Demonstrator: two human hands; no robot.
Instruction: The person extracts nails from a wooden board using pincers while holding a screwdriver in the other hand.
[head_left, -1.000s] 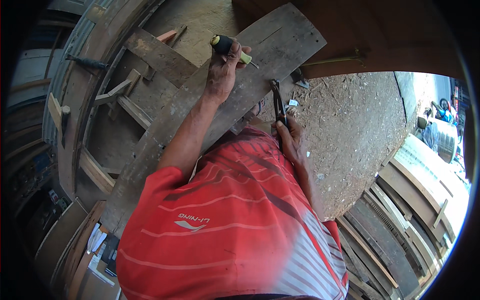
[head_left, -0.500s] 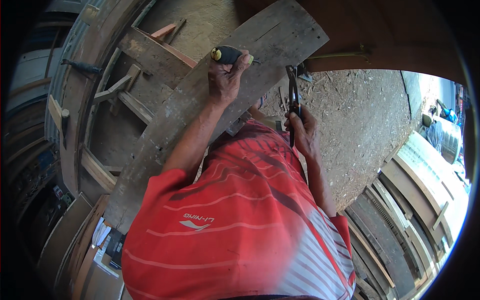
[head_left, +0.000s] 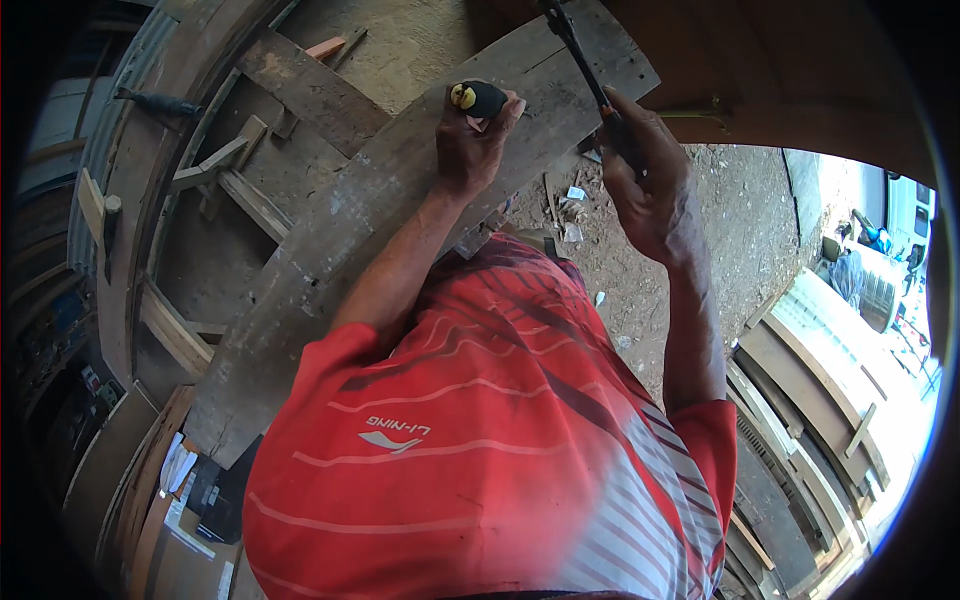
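Note:
My left hand (head_left: 470, 155) is closed around a black-wrapped tool handle (head_left: 487, 99) with a round yellow butt end. It is held over the wide grey wooden plank (head_left: 350, 215); the tool's working end is hidden behind my fingers. My right hand (head_left: 650, 190) grips a hammer (head_left: 580, 62) by its black and orange handle, raised over the far right part of the plank. The hammer's dark shaft slants up and left, and its head lies at the top edge of the view.
A wooden frame with crosspieces (head_left: 255, 205) stands to the left. Brown panelling (head_left: 790, 90) hangs over the far right. Stacked boards (head_left: 815, 375) lie at the right, near a round metal drum (head_left: 870, 290). Litter (head_left: 573, 210) is scattered on the dirt floor.
My right hand has risen forward and to the right, swinging the hammer up over the plank. My left hand, still gripping the black-wrapped handle, appears slightly farther right; the view has also shifted.

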